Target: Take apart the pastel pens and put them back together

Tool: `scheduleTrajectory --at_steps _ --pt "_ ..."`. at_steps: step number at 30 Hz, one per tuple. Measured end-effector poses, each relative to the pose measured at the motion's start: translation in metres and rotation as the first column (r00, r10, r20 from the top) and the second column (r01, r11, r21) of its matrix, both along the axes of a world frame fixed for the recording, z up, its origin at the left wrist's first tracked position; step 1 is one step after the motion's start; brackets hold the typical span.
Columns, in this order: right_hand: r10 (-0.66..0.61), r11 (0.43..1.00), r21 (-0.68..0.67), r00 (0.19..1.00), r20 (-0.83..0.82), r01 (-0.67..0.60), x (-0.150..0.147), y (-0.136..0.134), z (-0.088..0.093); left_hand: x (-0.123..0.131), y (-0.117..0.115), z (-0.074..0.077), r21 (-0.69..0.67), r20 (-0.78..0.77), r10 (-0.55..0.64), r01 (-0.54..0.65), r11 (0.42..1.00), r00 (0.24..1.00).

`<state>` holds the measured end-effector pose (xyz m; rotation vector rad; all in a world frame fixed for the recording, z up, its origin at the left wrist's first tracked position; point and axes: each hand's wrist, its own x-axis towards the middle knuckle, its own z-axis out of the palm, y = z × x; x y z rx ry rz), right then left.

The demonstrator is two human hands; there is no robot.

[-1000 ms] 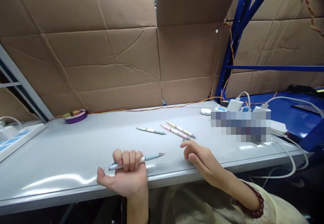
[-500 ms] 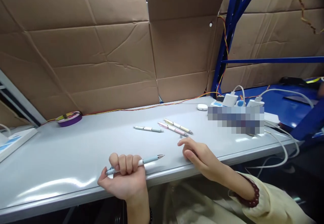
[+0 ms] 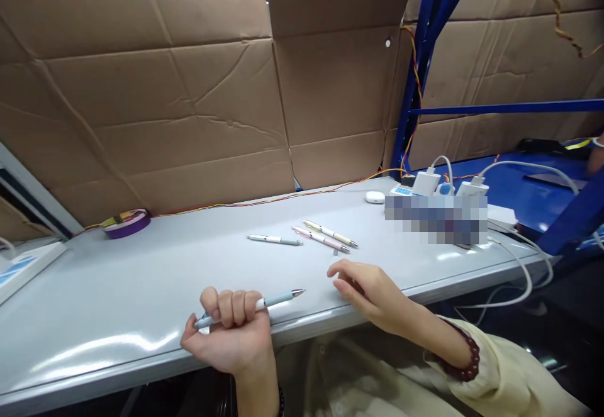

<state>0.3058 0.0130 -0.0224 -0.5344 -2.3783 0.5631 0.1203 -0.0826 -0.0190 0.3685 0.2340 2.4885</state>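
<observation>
Blue pen [image 3: 280, 299] is in your L hand [image 3: 236, 335], fingers wrapped round mid-barrel, palm up, thumb at the button end; can't tell if it's actually pressing. Long axis runs roughly L–R w/ a slight slant: button end to your L, metal tip to your R & a bit farther from you. So the tip points to your R hand's side, w/ a clear gap betw. them. R hand [image 3: 372, 288] is just R of the blue pen's tip, nothing visible in it, fingers loosely bent, thumb & index apart; can't tell if it touches the worktop [image 3: 136, 285]. L hand is the nearer one, since it has the grip. Beyond the blue pen, on the worktop: green pen [image 3: 275, 239], also lying near L–R; beyond & farther R, pink pen [image 3: 321, 239] & yellow pen [image 3: 330, 233] side by side, tips slanting R & toward you. Small grey bit [image 3: 335, 253] near pink pen's tip, can't ID.
</observation>
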Motion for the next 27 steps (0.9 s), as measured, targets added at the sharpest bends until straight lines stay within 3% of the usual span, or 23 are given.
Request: scheduleTrajectory --at_steps 9,27 --pt "0.013 0.999 0.042 1.0 0.022 -0.014 -0.0006 0.0013 -0.0027 -0.0057 0.002 -0.0061 0.155 -0.078 -0.094 0.105 0.982 0.992" --pt "0.038 0.984 0.175 0.999 0.025 -0.041 -0.0026 0.0011 -0.0055 -0.0014 0.0009 -0.0028 0.094 -0.008 -0.084 0.084 0.992 0.996"
